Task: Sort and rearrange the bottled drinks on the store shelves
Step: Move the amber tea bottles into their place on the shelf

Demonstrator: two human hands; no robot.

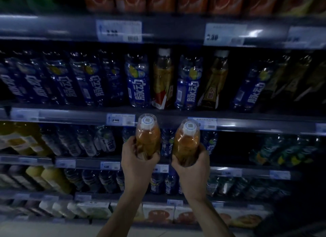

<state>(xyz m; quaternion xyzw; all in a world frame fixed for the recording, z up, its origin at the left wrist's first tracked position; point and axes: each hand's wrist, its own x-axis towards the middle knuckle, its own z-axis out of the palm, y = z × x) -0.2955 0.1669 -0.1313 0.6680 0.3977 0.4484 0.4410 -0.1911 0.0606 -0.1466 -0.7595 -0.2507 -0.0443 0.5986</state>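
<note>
two bottles (pixel 148 139) apart at shelf edge (pixel 70 117): left hand (pixel 136 161), right hand (pixel 193 168) gripping.

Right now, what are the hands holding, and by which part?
The left hand grips one clear plastic white-capped bottle of amber drink round its lower body; the right hand grips a second such bottle likewise.

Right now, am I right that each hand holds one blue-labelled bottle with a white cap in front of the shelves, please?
Not quite: the held bottles are amber, not blue-labelled. The head view shows the left hand gripping the left amber bottle and the right hand gripping the right amber bottle, each white-capped, in front of the shelves.
</note>
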